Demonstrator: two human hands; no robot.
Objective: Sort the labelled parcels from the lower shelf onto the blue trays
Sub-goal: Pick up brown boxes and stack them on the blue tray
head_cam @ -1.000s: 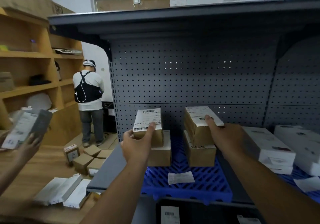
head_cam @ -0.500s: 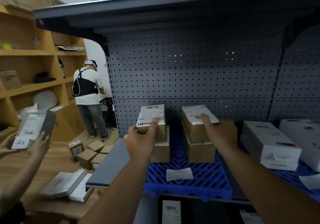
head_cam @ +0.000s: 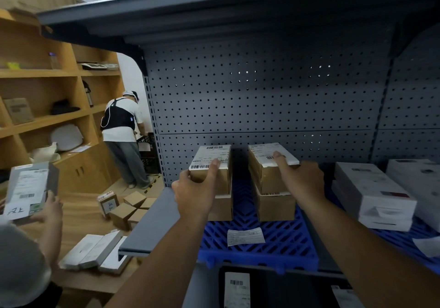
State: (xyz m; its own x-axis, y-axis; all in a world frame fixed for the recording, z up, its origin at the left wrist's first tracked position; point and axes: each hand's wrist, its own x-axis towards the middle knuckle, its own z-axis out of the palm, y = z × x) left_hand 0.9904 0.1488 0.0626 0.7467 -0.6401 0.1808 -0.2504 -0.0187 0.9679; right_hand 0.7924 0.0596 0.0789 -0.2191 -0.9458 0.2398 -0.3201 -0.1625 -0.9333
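Grip of left hand (head_cam: 195, 196) on left top parcel (head_cam: 212, 162), thumb over its label, right hand (head_cam: 302, 181) gripping right top parcel (head_cam: 266, 167), each atop brown boxes (head_cam: 276, 206) on blue tray (head_cam: 257, 253), white boxes (head_cam: 371, 196) just right.

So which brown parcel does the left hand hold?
The upper brown cardboard parcel in the left stack on the blue plastic tray; the right hand grips the right stack's upper parcel.

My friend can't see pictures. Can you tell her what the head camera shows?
The left hand grips the left parcel and the right hand the right parcel, each brown, labelled, stacked on another box on a blue tray in a grey shelf. White boxes sit further right.
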